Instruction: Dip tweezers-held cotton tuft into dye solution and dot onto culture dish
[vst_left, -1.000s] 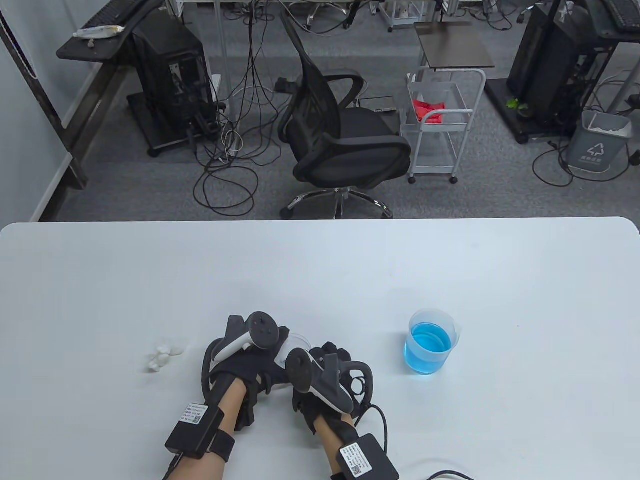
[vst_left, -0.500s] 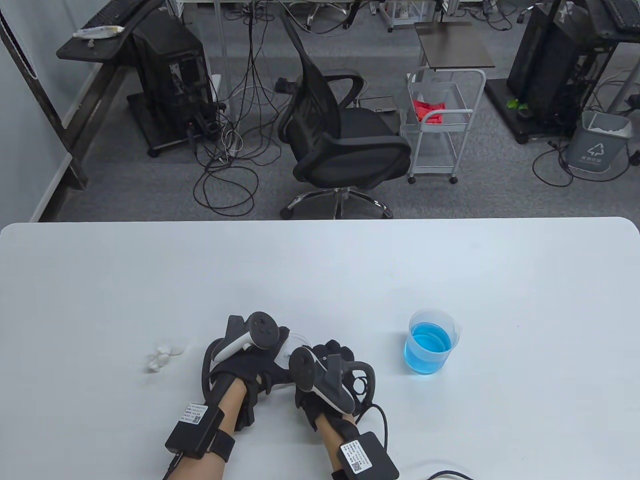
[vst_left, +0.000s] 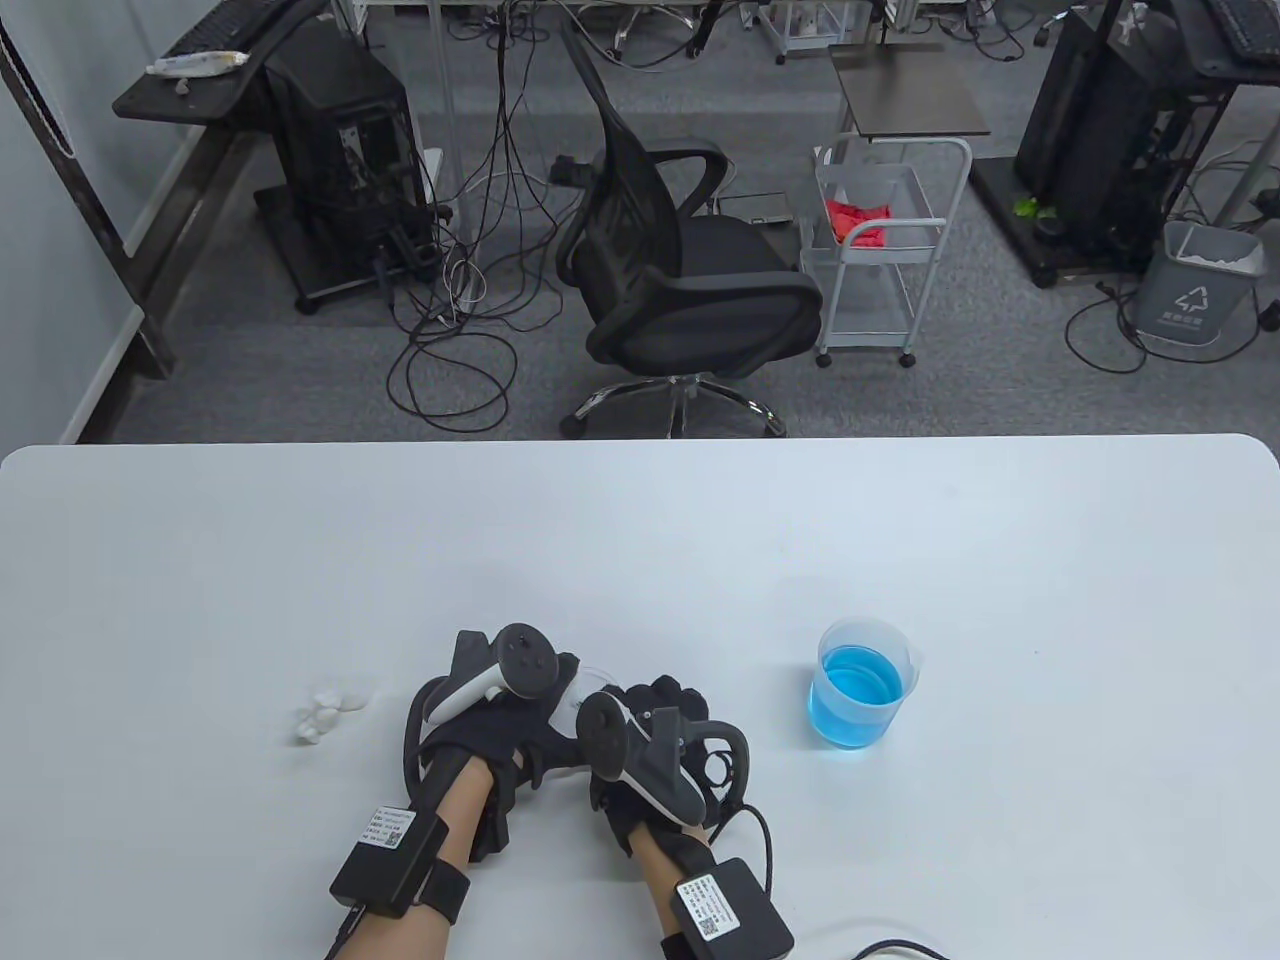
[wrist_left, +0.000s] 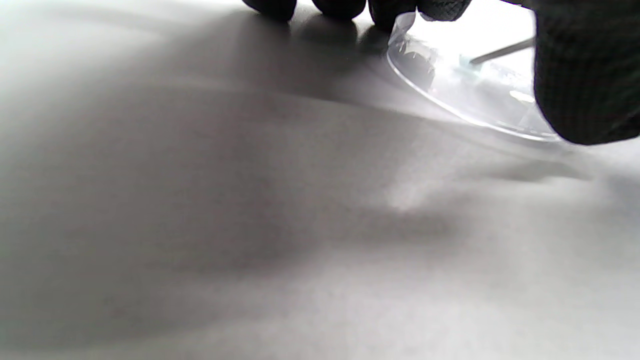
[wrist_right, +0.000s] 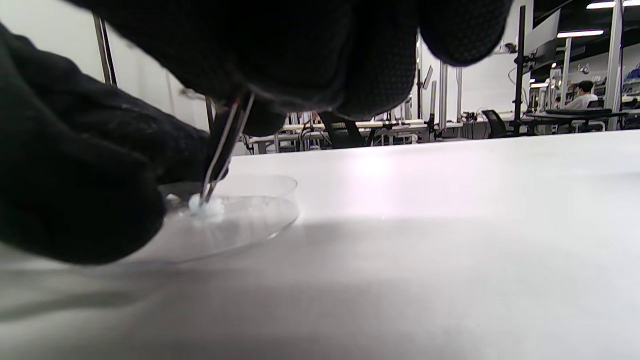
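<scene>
A clear culture dish (wrist_right: 250, 220) lies on the white table between my two hands; in the table view only a sliver of it (vst_left: 592, 676) shows. My left hand (vst_left: 540, 715) holds the dish by its rim, with fingertips (wrist_left: 390, 12) on one side and the thumb (wrist_left: 575, 95) on the other. My right hand (vst_left: 655, 715) pinches metal tweezers (wrist_right: 223, 150). Their tips hold a pale cotton tuft (wrist_right: 206, 207) that touches the dish floor. A beaker of blue dye (vst_left: 862, 685) stands to the right of my hands.
Several spare white cotton tufts (vst_left: 325, 712) lie on the table left of my left hand. A black cable (vst_left: 900, 948) runs along the table's near edge at the right. An office chair (vst_left: 690, 270) stands beyond the far edge.
My right hand has shifted slightly left and forward over the dish, covering more of it. My left hand, the beaker and the spare tufts have not moved.
</scene>
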